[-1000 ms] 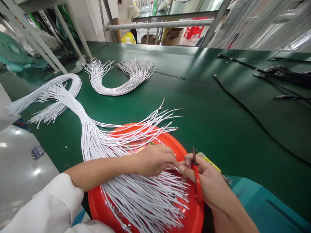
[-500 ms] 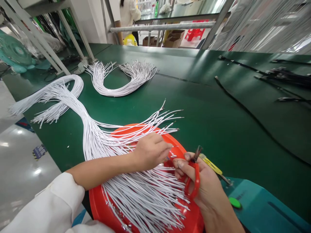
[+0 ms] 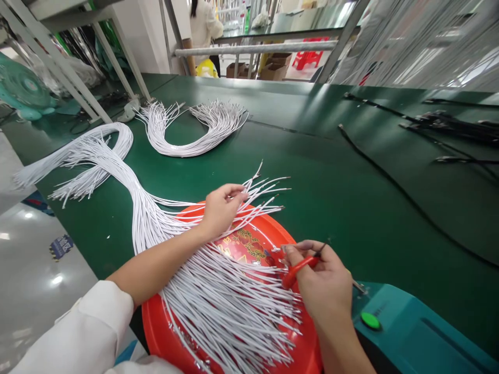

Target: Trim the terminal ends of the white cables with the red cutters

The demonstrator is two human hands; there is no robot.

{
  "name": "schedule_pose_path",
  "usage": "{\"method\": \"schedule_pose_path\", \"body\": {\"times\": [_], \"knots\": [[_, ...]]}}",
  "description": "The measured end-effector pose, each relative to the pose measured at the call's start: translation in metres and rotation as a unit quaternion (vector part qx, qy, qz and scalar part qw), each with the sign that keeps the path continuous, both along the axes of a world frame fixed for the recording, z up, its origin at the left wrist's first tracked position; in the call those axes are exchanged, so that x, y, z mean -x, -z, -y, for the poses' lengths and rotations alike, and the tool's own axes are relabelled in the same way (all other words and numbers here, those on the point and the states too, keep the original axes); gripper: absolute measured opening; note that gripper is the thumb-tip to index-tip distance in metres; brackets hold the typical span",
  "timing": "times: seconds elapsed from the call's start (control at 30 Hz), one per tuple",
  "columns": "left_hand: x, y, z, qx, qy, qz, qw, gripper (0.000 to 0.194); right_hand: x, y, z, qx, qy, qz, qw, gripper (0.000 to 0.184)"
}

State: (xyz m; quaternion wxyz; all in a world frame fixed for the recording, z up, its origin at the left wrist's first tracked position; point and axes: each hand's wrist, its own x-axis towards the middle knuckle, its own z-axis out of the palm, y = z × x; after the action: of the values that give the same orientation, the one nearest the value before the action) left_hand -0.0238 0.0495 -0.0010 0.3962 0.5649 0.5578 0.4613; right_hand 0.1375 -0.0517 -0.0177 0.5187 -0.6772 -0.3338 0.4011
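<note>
My left hand (image 3: 224, 210) reaches over a red round basin or lid (image 3: 283, 228) with printed gold patterns. Its thumb and fingertips close at the far fan of white wires (image 3: 268, 187), seemingly pinching a wire there. At the basin's right side, my right hand (image 3: 325, 280) wraps round red-handled scissors (image 3: 300, 271), their dark tip pointing up and away. Its thumb and forefinger pinch together near small shiny bits (image 3: 276, 249), too small to name. Below lies a thick spread of white wires (image 3: 234, 301) across the basin, ends towards my right hand.
More white wire bundles (image 3: 183, 148) lie curved on the green table (image 3: 312, 182). A teal machine with a green button (image 3: 370, 320) stands at right front. Black cables (image 3: 390, 176) cross the right side. A teal fan (image 3: 23, 85) is at left; a person (image 3: 202, 23) stands behind.
My left hand has moved from beside my right hand up and left to the far wire ends. My right hand has turned, swinging the scissors' handles to the left.
</note>
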Motion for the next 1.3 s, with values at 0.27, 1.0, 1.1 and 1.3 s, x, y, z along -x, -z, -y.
{"method": "schedule_pose_path", "body": {"times": [0.27, 1.0, 1.1, 1.3], "knots": [[0.012, 0.003, -0.016, 0.028, 0.026, -0.039, 0.999, 0.033, 0.001, 0.006, 0.001, 0.038, -0.051, 0.163, 0.985, 0.025], [-0.02, 0.021, 0.053, -0.016, 0.44, -0.403, 0.802, 0.019, -0.012, -0.001, 0.004, -0.071, 0.113, -0.052, 0.99, 0.033], [-0.021, 0.019, 0.052, 0.018, 0.431, -0.374, 0.821, 0.017, -0.011, -0.004, 0.005, -0.064, 0.112, -0.053, 0.99, 0.034], [-0.018, 0.016, 0.051, 0.084, 0.387, -0.304, 0.867, 0.018, -0.013, -0.004, 0.005, -0.056, 0.105, -0.039, 0.992, 0.035]]}}
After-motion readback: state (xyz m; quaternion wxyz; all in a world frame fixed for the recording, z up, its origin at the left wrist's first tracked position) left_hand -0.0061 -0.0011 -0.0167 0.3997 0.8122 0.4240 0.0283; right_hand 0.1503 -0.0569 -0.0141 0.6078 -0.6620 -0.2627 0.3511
